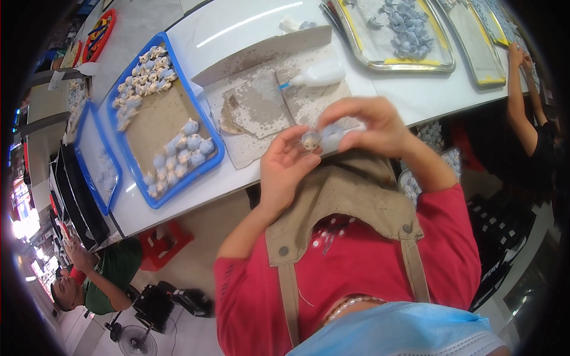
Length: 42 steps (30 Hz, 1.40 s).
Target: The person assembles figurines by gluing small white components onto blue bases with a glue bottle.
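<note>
My left hand pinches a small doll head with a pale painted face between thumb and fingertips, just past the table's near edge. Close beside it, the curled fingers of my right hand grip a pale blue-grey piece, which looks like a hair part; its outline is blurred. The piece and the head are almost together, and I cannot tell whether they touch. Beyond my hands lies a stained cardboard sheet with a raised back flap. A white squeeze bottle with a blue tip rests on it.
At left, a blue tray holds two groups of small doll heads. A metal tray at the back right carries loose blue-grey pieces. Another person's hands work at far right. Someone in green is at lower left, near a red stool.
</note>
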Each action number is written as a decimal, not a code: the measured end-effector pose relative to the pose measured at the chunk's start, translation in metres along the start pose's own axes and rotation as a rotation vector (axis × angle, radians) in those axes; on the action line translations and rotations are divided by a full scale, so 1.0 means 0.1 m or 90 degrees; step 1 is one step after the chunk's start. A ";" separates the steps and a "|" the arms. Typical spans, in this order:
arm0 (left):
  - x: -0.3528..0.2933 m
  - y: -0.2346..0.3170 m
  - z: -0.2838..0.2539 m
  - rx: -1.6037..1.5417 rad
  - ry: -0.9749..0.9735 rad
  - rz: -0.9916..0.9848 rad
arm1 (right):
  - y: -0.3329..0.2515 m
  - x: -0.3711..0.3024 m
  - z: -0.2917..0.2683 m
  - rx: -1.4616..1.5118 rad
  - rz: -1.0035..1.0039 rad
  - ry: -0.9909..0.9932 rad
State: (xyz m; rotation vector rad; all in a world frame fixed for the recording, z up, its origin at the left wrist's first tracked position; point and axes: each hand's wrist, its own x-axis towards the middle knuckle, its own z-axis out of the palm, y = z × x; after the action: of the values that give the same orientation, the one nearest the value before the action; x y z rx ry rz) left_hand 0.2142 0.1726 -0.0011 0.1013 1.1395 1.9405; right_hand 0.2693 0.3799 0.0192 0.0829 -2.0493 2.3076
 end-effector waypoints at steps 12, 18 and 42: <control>-0.09 -0.02 -0.01 0.024 0.023 0.084 | 0.11 -0.02 0.42 -0.473 -0.282 0.056; -0.11 0.00 -0.03 0.075 0.004 0.106 | 0.16 -0.14 0.46 -0.584 -0.283 0.156; -0.06 0.11 0.04 0.082 -0.011 0.034 | 0.07 -0.13 0.52 -0.608 -0.262 0.230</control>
State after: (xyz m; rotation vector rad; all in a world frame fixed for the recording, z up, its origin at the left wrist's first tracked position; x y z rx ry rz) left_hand 0.2125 0.1690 0.0118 0.2201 1.2622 1.9078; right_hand 0.2822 0.3277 0.0171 0.0329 -2.3804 0.8918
